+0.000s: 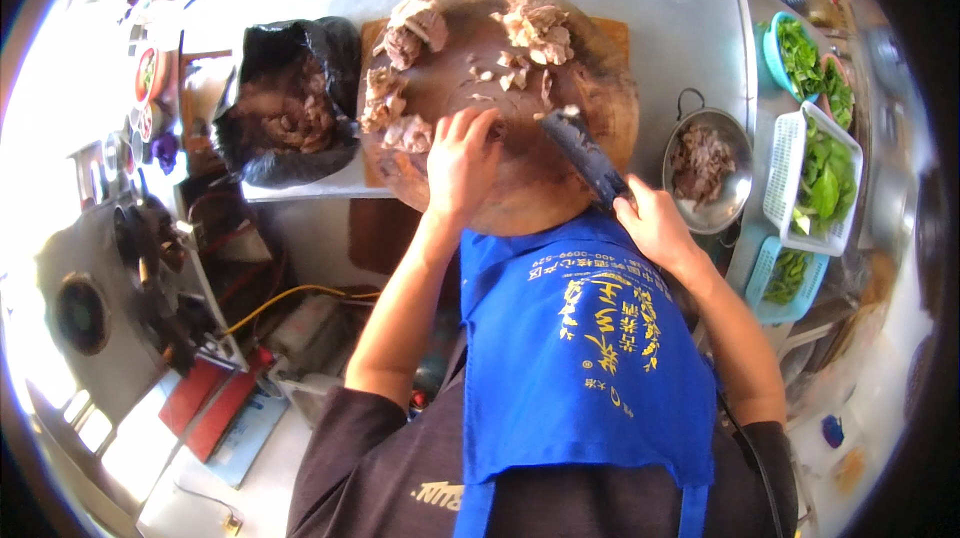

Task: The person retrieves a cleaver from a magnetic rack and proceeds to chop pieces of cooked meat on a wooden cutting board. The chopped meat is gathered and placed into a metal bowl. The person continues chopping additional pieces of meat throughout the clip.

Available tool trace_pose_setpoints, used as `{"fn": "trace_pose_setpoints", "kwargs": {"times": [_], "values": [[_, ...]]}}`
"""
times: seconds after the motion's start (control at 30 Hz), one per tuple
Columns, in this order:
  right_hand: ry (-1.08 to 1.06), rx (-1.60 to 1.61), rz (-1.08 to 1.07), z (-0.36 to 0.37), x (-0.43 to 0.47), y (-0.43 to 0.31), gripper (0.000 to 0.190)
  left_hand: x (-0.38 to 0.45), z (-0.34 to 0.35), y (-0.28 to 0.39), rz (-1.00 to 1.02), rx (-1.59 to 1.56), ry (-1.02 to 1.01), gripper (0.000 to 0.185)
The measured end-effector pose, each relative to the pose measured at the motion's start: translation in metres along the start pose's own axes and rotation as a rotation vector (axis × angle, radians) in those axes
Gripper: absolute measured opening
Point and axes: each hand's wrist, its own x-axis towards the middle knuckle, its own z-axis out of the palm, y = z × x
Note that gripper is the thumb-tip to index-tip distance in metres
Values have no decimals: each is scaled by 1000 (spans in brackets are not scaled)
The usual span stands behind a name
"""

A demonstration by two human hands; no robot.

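A round wooden chopping block lies before me, with piles of cooked meat around its far and left edges. My right hand grips the handle of a dark-bladed cleaver. The blade reaches over the right part of the block, a pale scrap at its far end. My left hand rests low over the block with bent fingers; whether anything is under them is hidden. Just left of it lies a chunk of meat. Farther off are a bony piece, a shredded pile and small scraps.
Left of the block, a black plastic bag holds dark meat. A metal pan with sliced meat stands at the right. Beyond it are a teal bowl, a white basket and a light-blue basket of greens.
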Motion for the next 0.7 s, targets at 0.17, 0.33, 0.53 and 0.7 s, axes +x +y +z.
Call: {"fn": "trace_pose_setpoints", "kwargs": {"times": [0.17,0.33,0.53,0.7], "values": [[30,69,-40,9,4,-19,24,-32,14,16,-205,-161,223,45],[132,-180,-266,27,18,-44,16,-31,21,1,90,-132,270,15],[62,-553,-372,34,25,-78,16,-34,31,-10,106,-154,267,18],[65,-575,-398,44,52,-94,14,-38,38,-18,70,-188,270,17]]}}
